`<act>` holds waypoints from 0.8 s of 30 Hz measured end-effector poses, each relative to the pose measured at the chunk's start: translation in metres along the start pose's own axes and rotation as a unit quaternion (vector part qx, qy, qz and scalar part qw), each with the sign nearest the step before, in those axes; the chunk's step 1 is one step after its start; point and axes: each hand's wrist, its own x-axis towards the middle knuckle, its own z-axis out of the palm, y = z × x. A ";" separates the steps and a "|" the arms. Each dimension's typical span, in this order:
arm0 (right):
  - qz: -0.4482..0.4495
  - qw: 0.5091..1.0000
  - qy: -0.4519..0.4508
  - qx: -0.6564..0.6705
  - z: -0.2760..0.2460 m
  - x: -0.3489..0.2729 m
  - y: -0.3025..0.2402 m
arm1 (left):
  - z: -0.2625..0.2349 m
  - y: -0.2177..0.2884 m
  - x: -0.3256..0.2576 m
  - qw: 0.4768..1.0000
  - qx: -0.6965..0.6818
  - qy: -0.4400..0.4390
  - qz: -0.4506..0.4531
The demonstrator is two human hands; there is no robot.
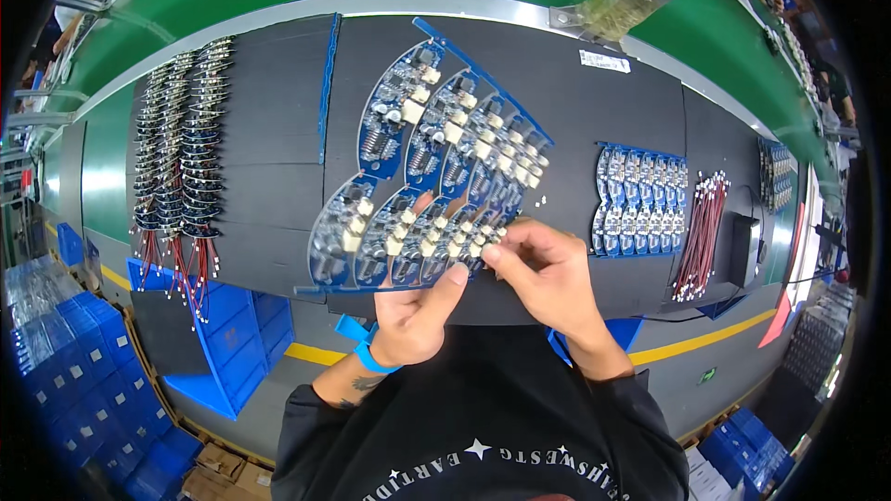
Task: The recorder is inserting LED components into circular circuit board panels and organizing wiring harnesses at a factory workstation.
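A panel of blue circuit boards (390, 144) is held up and tilted in front of me, with small chips, coils and white connectors on its curved boards. My left hand (413, 320) supports it from beneath, thumb on the near edge and some fingers showing through the gaps. A blue band (376, 353) circles my left wrist. At the panel's near right corner my right hand (548, 274) pinches with thumb and forefinger. Whether a tiny loose part is between those fingertips is hidden.
Stacked boards with red wires (181, 148) lie at the left of the black mat (278, 130). A blue strip (329, 88) lies near them. To the right are another board panel (640, 199), red cables (703, 237) and a black box (744, 250). A metal post (640, 0) stands at the far edge.
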 end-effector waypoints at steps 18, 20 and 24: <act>0.042 0.996 0.045 0.058 0.021 0.011 0.000 | -0.007 -0.013 0.002 0.891 0.433 -0.011 0.138; 0.076 0.990 0.033 0.114 0.021 0.014 0.003 | -0.011 -0.012 0.007 0.939 0.340 -0.031 0.040; 0.094 0.992 0.041 0.077 0.020 0.013 -0.002 | -0.017 -0.025 0.009 0.876 0.449 -0.036 0.174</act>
